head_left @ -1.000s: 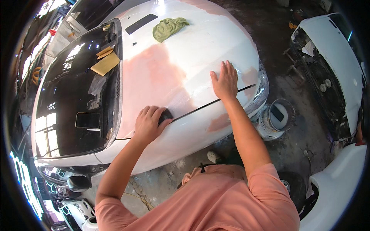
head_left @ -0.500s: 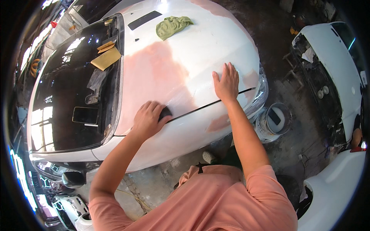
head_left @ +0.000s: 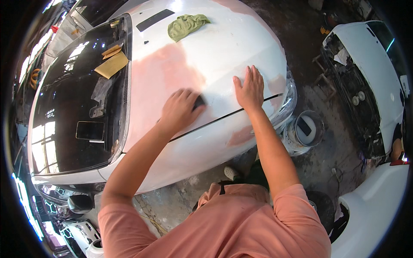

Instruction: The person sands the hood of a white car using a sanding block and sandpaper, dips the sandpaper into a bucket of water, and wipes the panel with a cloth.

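I lean over a white car hood [head_left: 215,60] with a large pink filler patch [head_left: 163,81]. My left hand [head_left: 180,110] presses a dark sanding block [head_left: 199,102] onto the hood at the edge of the pink patch; most of the block is hidden under my fingers. My right hand [head_left: 249,89] lies flat with fingers spread on the white paint, just above the dark seam [head_left: 223,117] between hood and fender.
A green rag [head_left: 186,25] lies at the far end of the hood. Yellow sandpaper sheets [head_left: 112,63] rest on the dark windshield [head_left: 73,112]. A grey bucket [head_left: 303,131] stands on the floor by the headlight. Other white car parts [head_left: 370,64] sit at the right.
My left hand has slid the sanding block up and to the right across the hood. My right hand stays flat in about the same spot.
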Demonstrator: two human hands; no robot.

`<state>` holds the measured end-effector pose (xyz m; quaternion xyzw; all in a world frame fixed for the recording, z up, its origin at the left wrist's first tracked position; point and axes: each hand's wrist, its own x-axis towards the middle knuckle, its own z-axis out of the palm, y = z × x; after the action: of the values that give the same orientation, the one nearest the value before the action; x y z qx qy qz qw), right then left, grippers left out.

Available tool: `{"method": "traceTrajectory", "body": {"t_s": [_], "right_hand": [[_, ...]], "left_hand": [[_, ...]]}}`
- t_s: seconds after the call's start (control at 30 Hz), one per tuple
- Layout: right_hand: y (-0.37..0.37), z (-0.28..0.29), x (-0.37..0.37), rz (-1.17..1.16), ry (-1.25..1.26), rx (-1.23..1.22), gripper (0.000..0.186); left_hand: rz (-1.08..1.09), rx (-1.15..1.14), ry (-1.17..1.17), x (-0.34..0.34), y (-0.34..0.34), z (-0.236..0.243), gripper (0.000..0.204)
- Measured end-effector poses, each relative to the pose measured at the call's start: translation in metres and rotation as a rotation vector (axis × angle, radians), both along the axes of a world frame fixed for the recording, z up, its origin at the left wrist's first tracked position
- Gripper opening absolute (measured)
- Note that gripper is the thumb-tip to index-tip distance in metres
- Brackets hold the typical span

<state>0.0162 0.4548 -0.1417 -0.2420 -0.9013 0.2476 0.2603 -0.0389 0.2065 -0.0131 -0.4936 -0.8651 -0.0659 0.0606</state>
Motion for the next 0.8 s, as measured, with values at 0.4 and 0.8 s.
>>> {"method": "traceTrajectory", "body": {"t_s": [0.4, 0.8], "right_hand": [[0.001, 0.001, 0.000, -0.018, -0.035, -0.011, 0.074], [0.003, 0.000, -0.001, -0.027, -0.013, -0.005, 0.073]], "left_hand": [[-0.033, -0.003, -0.050, 0.007, -0.025, 0.010, 0.043], [-0.092, -0.026, -0.075, 0.004, -0.039, 0.011, 0.044]]}}
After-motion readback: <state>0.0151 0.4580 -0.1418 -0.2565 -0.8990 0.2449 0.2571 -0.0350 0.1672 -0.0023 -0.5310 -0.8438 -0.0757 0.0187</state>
